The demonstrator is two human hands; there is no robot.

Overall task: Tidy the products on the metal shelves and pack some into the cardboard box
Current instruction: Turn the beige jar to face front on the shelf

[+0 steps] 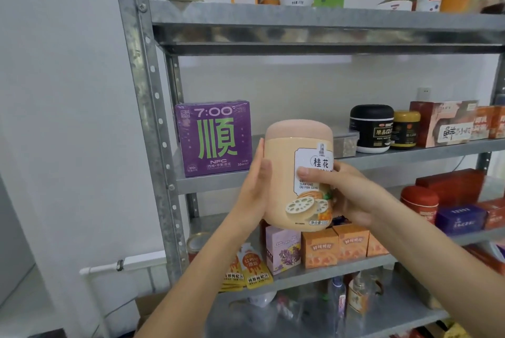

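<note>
I'm looking at 1 grey galvanised metal shelving rack (149,108), and I count 4 shelf boards in view, all stocked. On the second board from the top, at its left end, stands 1 purple square carton with green lettering (214,138). At the right end of that board sits 1 red-and-white printed carton (440,123).

In front of that board, off the shelf and raised in the air, is 1 peach plastic jar with a pink domed lid (289,173), upright, with its label facing me. Both hands carry it. The left hand (255,187) lies flat against the jar's left side with its fingers straight. The right hand (347,193) wraps the right side, with its thumb across the label.

Behind the jar, to the right, 2 smaller jars stand touching: 1 white jar with a black lid (373,128) and 1 dark jar with a gold lid (405,130). On the board below, I count 3 small orange cartons (319,249) in a row, just beside 1 lilac carton (282,249).
</note>
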